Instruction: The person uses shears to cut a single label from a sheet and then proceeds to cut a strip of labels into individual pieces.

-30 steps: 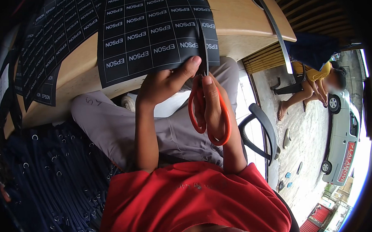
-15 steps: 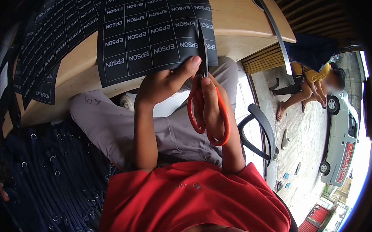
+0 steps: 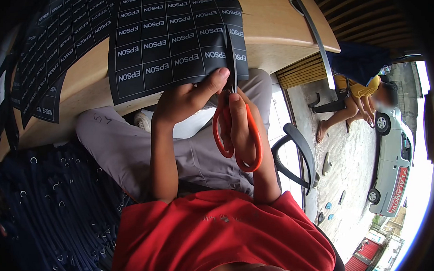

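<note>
I have the black sheet (image 3: 169, 50) pinched at its near edge with my left hand (image 3: 189, 103): thumb flat on top, pointing up and to the right, the other fingers mostly hidden underneath. That forearm rises almost straight from my red sleeve (image 3: 143, 218), and the wrist turns inward. My right hand (image 3: 241, 132) is closed around the orange handles of the scissors (image 3: 257, 129); my thumb points forward along them toward the pivot, and the loops sit close together. The right forearm slants inward, so both hands meet above my lap, the left thumb just beside the blade.

The blade points away from me, lying over the sheet near its right edge, with a narrow strip beyond it. I cannot tell how far the blades are parted. The sheet rests on the counter (image 3: 280, 23), its near end hanging over the edge above my trousers (image 3: 198, 153). More printed sheets (image 3: 72, 25) lie to the left.
</note>
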Demonstrator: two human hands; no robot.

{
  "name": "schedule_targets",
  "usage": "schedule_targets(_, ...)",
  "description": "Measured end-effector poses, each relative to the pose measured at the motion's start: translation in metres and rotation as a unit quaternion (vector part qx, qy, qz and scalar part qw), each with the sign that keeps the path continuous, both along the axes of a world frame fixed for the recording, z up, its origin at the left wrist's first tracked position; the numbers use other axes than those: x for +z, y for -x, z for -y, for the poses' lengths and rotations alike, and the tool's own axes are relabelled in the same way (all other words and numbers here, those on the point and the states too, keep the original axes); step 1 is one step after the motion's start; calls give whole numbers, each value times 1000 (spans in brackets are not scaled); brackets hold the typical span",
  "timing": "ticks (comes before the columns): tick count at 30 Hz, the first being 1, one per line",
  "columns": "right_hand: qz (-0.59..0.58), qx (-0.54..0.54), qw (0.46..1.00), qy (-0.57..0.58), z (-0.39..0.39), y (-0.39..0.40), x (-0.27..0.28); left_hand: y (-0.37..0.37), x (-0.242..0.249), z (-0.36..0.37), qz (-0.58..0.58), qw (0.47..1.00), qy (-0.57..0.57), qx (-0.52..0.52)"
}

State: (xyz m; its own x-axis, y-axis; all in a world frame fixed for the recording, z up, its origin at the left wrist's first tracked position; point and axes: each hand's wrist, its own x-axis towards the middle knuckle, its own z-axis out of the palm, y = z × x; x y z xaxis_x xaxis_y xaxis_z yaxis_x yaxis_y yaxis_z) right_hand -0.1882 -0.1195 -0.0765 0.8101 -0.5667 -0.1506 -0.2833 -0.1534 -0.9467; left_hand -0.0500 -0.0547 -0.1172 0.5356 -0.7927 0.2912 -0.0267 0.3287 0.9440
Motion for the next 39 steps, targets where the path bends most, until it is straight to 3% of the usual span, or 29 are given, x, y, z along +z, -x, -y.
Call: schedule_targets(39, 18, -10, 1000, -8, -3, -3, -2, -2, 1, -3, 13, 1000, -10, 4)
